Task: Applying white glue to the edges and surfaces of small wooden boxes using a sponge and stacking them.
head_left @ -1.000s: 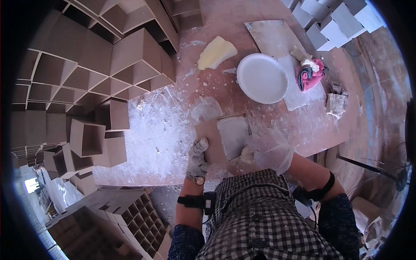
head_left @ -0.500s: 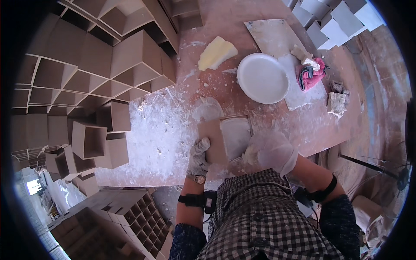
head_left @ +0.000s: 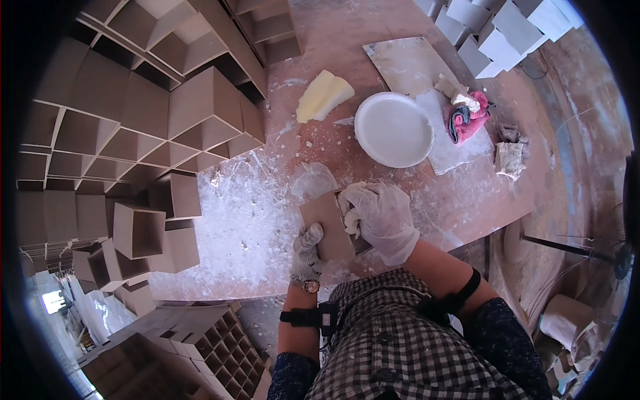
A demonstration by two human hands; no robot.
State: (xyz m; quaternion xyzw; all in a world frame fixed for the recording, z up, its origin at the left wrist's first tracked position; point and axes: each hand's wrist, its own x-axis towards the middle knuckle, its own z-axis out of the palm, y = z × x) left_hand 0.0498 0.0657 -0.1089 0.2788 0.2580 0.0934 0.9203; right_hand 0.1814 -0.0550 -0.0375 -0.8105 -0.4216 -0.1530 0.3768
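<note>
Flat brown clay slab (head_left: 325, 230): near edge of your reddish worktop (head_left: 467, 200). Your left hand (head_left: 307, 250) clasps its left edge; your gloved right hand (head_left: 380, 217) presses a pale cloth (head_left: 348, 212) onto it. Round white plate (head_left: 393, 129): farther right.

**One head camera, looking straight down**

We have only one view here, so no second view shares any part of the scene with it. The camera sits on the person's head and faces almost straight down on the worktop (head_left: 467, 207). It is a wide fisheye: straight edges bend near the rim, and the corners are dark. The person's own chest and both forearms enter from the lower edge, so we look from just above the body. The left hand (head_left: 307, 252) and the right hand (head_left: 381, 217) lie near the middle of the picture, close under the camera. Stacked brown boxes (head_left: 153, 133) fill the left side, further out.
</note>
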